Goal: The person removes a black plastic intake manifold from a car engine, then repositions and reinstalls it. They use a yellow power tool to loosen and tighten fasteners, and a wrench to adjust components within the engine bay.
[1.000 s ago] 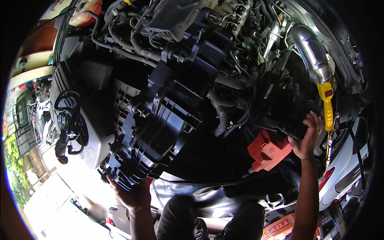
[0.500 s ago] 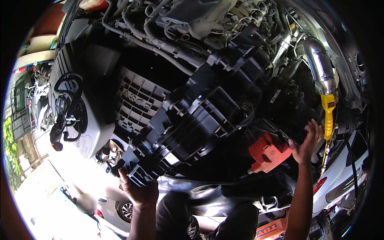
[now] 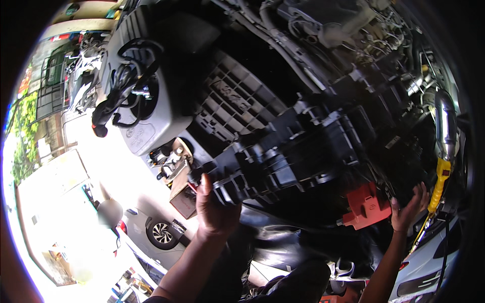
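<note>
A large ribbed black plastic housing (image 3: 283, 161) lies slanted across the engine bay, its near end toward my left side. That near end is in the grasp of my left hand (image 3: 218, 214); my thumb lies along its edge and most of the other fingers are hidden beneath. Over on the right, a red plastic battery terminal cover (image 3: 368, 208) sits low in the bay. Just right of it is my right hand (image 3: 410, 209), thumb and fingers spread against dark parts. What its fingertips touch is lost in shadow.
A chrome work light with a yellow handle (image 3: 440, 184) hangs at the right. Left of the housing are a grey engine cover (image 3: 177, 113) with black cables (image 3: 121, 91) on it, and a gridded panel (image 3: 245, 96). A cardboard box (image 3: 183, 199) and parked car (image 3: 151, 227) stand below.
The whole view has swung leftward and tilted, so the engine bay appears further right. My left hand still grasps the housing; my right hand remains beside the red cover with fingers spread.
</note>
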`<state>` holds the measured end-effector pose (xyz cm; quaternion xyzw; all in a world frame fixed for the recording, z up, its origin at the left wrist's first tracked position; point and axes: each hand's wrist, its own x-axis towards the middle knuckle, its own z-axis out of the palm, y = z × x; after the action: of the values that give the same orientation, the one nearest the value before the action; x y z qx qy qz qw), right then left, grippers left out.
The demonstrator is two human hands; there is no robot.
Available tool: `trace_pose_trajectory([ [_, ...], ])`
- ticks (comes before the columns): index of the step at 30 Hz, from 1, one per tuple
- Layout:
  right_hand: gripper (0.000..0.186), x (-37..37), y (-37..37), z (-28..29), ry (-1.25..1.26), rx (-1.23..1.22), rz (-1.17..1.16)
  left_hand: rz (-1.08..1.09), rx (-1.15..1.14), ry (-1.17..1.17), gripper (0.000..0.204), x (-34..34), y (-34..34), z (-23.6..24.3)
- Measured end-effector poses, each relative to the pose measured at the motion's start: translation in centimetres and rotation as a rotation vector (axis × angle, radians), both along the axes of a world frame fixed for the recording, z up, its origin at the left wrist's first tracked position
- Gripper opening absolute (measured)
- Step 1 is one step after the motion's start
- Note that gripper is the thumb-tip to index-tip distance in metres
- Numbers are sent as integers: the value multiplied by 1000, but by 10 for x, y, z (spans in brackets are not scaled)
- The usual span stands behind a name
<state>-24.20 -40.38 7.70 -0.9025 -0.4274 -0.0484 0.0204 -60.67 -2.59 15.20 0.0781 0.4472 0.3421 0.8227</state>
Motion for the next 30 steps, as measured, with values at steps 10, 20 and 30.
trace_pose_trajectory([
  [10,94,0,-6,-2,-41,-22,55,-53,106,-39,51,-5,-5,-6],
  [20,90,-2,9,6,39,42,-29,-159,37,149,56,-53,-16,21],
  [30,88,-1,11,10,94,64,-31,-155,-104,180,67,-61,-44,23],
])
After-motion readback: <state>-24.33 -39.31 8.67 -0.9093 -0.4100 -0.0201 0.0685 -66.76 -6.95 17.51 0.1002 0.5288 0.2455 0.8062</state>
